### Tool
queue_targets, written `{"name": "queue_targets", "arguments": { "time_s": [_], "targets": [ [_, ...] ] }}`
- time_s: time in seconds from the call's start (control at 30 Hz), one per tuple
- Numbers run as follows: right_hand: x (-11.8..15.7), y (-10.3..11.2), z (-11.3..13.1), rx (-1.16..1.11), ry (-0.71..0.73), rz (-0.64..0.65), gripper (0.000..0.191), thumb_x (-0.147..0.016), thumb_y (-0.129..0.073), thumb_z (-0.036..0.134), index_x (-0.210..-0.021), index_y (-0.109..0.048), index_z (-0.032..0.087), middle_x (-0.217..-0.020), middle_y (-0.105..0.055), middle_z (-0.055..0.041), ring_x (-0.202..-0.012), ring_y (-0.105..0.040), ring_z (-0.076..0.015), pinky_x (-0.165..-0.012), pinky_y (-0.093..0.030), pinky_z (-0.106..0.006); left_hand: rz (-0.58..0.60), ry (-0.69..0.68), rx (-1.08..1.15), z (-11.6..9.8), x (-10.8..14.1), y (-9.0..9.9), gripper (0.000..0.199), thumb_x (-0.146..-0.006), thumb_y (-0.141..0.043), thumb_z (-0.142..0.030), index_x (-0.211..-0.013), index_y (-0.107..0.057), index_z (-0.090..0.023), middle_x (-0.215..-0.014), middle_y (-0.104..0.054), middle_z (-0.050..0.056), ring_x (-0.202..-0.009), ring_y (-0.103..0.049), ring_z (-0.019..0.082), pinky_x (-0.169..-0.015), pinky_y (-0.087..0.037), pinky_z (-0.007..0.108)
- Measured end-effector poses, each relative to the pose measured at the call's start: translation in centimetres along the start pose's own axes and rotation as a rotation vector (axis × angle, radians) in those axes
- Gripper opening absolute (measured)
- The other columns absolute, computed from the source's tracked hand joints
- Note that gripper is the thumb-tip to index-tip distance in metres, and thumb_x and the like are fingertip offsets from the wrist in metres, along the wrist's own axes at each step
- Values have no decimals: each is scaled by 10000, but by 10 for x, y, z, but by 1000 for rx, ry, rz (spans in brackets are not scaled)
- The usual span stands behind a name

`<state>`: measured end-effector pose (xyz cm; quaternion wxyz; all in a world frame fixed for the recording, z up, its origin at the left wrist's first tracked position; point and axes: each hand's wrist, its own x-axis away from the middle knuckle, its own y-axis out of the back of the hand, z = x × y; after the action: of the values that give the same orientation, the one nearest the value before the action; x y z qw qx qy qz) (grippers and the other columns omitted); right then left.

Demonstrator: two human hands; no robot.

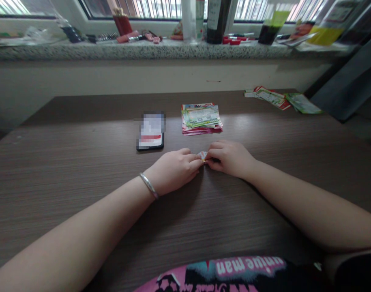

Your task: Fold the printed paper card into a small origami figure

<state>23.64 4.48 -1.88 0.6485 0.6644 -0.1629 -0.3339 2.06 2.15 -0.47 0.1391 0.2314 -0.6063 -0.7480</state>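
Between my two hands is a small folded piece of printed paper (203, 155), pale with red and yellow marks, mostly covered by fingers. My left hand (177, 168), with a silver bangle at the wrist, has its fingers closed on the paper's left side. From the right, the fingertips of my right hand (230, 158) pinch its other side. Both hands rest low over the brown table (127, 227). Just beyond them lies a stack of colourful printed paper sheets (202, 117), green, white and pink.
A phone (151, 132) with a blurred screen lies left of the stack. More printed packets (273, 98) spread at the far right table edge. Behind stands a granite windowsill (157, 50) with bottles, including a dark bottle (217, 22), a red container (122, 24) and pens.
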Motion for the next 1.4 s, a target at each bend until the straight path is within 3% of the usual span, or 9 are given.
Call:
{"name": "queue_targets", "arguments": {
  "time_s": [0.13,0.37,0.57,0.83,1.4],
  "targets": [
    [-2,0,2,-22,-18,0,192,-869,-531,286,-835,-685,175,-833,-653,-52,-773,-555,-176,-654,-351,-282,-28,39,-24,-2,1,1,260,-933,-467,-294,-1059,-666,-184,-1109,-684,44,-841,-642,195,-764,-536,334],
    [-7,-2,0,-45,-70,-19,157,-836,-560,268,-778,-674,178,-793,-658,-48,-768,-549,-181,-691,-348,-299,33,81,13,-4,-1,4,287,-949,-434,-305,-1096,-649,-183,-991,-709,44,-867,-658,194,-774,-535,329],
    [-10,-5,-3,-153,-152,-12,135,-804,-591,283,-743,-664,187,-746,-667,-27,-759,-543,-178,-715,-347,-298,37,88,2,-6,-1,3,298,-950,-433,-312,-1104,-650,-179,-992,-688,67,-881,-630,198,-785,-518,325],
    [-9,-4,-3,-122,-239,41,181,-822,-575,336,-747,-651,191,-772,-667,-45,-767,-543,-194,-706,-340,-309,24,117,21,-7,-4,0,286,-944,-439,-292,-1058,-660,-152,-905,-646,86,-815,-577,188,-763,-492,323],
    [-12,-1,-1,-84,-259,78,209,-825,-576,355,-746,-680,192,-761,-682,-48,-742,-578,-189,-680,-340,-303,60,93,-8,-8,-6,-2,288,-949,-413,-266,-1074,-636,-134,-890,-611,92,-800,-542,195,-768,-471,331]
  ]
}}
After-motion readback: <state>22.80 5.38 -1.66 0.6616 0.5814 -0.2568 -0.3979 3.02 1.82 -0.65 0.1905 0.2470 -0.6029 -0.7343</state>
